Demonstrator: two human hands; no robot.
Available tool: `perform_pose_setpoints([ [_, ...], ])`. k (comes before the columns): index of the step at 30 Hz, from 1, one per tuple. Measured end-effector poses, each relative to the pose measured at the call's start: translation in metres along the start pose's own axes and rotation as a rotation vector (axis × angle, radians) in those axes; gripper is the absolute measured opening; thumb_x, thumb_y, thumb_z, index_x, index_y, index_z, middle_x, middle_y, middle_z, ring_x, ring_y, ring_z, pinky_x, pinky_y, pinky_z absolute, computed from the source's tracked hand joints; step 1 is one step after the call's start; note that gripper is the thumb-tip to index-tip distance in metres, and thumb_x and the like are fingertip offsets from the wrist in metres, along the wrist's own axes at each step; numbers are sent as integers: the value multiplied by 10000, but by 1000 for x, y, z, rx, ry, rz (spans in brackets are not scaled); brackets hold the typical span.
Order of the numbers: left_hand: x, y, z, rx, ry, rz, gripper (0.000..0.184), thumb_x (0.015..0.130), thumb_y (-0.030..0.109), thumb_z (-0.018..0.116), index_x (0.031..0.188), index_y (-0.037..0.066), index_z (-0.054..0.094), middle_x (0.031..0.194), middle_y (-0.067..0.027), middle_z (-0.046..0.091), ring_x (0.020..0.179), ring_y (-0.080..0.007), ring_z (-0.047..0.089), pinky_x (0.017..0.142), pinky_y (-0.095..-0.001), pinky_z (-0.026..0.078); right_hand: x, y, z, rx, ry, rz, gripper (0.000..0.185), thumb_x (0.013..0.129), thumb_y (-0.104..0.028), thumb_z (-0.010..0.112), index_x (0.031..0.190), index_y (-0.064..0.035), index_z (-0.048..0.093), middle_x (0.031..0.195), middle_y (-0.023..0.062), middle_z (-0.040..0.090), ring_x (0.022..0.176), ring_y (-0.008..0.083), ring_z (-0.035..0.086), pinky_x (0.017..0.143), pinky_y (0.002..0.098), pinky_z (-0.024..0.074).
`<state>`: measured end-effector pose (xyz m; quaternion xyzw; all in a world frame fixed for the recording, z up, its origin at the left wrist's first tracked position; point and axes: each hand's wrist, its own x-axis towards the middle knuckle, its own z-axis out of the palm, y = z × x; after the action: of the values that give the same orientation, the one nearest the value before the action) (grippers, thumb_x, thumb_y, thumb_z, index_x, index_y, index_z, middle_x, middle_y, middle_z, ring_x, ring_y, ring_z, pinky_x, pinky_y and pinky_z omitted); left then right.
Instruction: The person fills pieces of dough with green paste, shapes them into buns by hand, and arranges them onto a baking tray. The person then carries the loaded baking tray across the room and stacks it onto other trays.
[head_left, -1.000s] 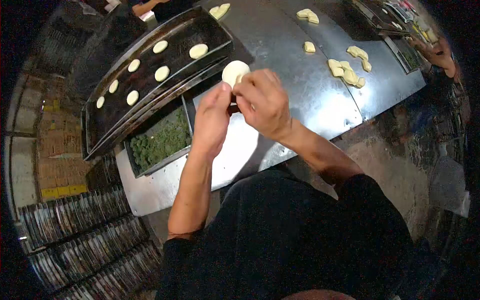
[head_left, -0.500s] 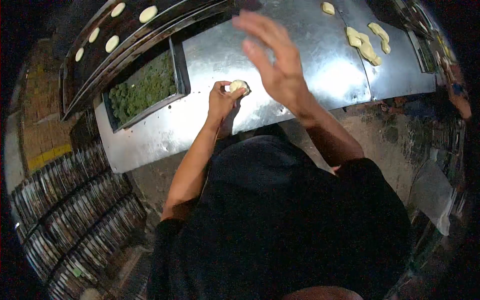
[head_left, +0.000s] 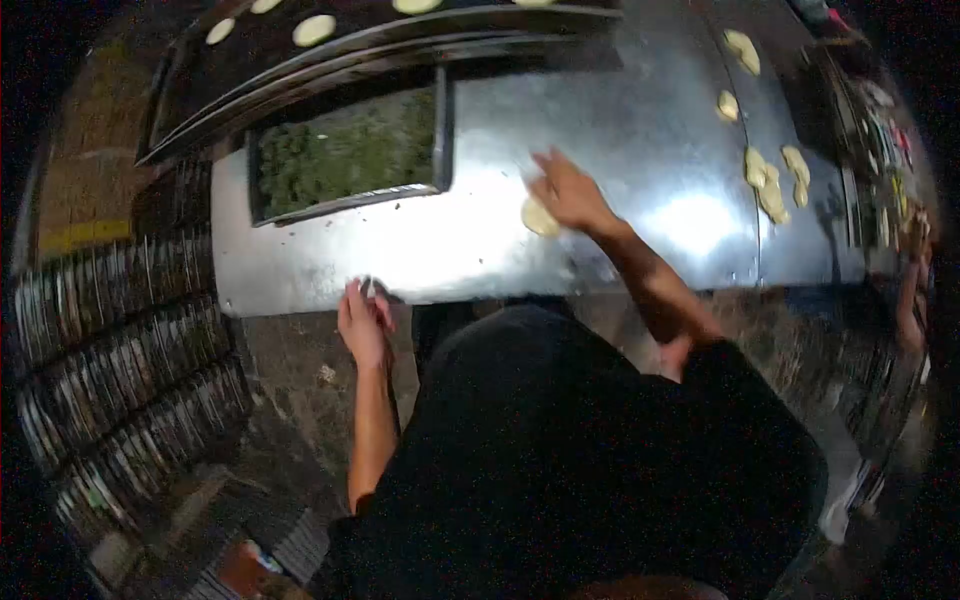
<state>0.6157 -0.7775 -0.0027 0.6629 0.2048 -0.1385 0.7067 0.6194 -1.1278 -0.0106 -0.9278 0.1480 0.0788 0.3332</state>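
Just beside the right-hand fingers [head_left: 563, 173] (blurred) lies dough [head_left: 539, 218].

Glare whitens the metal table [head_left: 640, 130]; dim edges curve.

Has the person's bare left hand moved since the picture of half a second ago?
Yes. The bare left hand was right of the dark rectangular metal tray of green lumps; now it is leftward, below that tray in view.

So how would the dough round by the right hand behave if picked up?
The dough round looks pale and unbaked, so probably soft. Lying disc-like on the metal table, it seems unlikely to roll. Smaller than the right hand, it's likely light.
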Motion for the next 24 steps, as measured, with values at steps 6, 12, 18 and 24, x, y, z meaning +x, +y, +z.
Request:
perform_pose_setpoints([
  [6, 2, -41, -88, -180, 277, -33, 338, 970, 363, 546, 1047, 34, 558, 602, -58, 537, 450, -146, 473, 415, -285, 388, 14, -65, -16, -57, -380, -323, 482, 818, -235, 664, 1212, -67, 444, 846, 209, 622, 830, 405, 608, 758, 472, 469],
  [12, 36, -2, -82, -169, 239, -79, 255, 972, 253, 570, 1065, 15, 570, 632, -54, 565, 479, -112, 480, 419, -253, 379, 169, -302, -46, 41, 374, -952, 255, 773, -153, 661, 1020, -96, 685, 919, 148, 590, 869, 340, 589, 748, 433, 486],
  [18, 45, 43, -68, 11, 73, 139, 242, 975, 195, 558, 1122, 3, 558, 645, -34, 565, 526, -94, 491, 478, -245, 379, 310, -367, 56, -286, 165, -620, 632, 801, -634, 568, 1031, -64, 712, 1106, 226, 640, 1019, 397, 606, 914, 519, 455],
  [24, 27, 14, -60, 89, 115, 104, 281, 969, 249, 563, 1134, 21, 563, 691, -24, 561, 560, -93, 519, 465, -235, 385, 148, -245, -2, 342, 845, -779, 316, 735, -291, 709, 952, -62, 712, 919, 160, 666, 886, 316, 625, 816, 398, 469],
])
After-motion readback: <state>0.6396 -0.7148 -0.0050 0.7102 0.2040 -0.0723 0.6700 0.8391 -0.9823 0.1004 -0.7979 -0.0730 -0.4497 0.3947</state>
